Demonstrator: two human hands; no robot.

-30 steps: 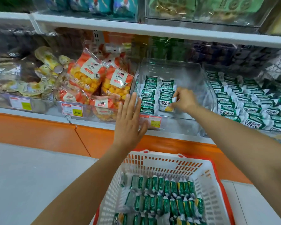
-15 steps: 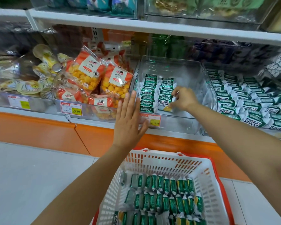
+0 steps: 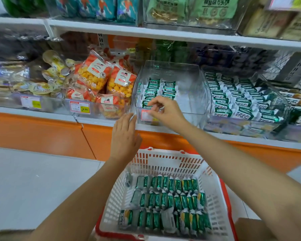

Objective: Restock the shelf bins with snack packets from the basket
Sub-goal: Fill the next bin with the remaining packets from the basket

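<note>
Green-and-white snack packets (image 3: 156, 90) in two short rows, stacked against the left side of a clear bin (image 3: 191, 98) and filling only that part of it. Clear bin placed on the middle shelf (image 3: 33, 113), straight above the basket (image 3: 165, 162).

Right hand (image 3: 165, 112) at the front edge of the clear bin, just over the nearest snack packets. Fingers curled, thumb and first finger close together. Not possible to tell whether pinching a packet or holding nothing.

Left hand (image 3: 125, 136) lower and to the left, flat, with fingers straight and together, pointing up. Fingertips just at the lower left front corner of the clear bin; contact with it not clear. Nothing held in this hand.

Under both forearms, the white basket with a red rim. On its bottom, the packets in the basket (image 3: 167, 202), of the same green kind, standing side by side in about three rows.

To the right of the clear bin, a neighbouring bin (image 3: 274, 129) full of similar green-and-white packets in long rows. To the left, orange bags (image 3: 101, 79) of yellow puffed snack, leaning in their own bin, with a price label (image 3: 79, 107) on the front. Orange band under the white shelf edge. Above all, an upper shelf (image 3: 181, 36) with other bagged goods.
</note>
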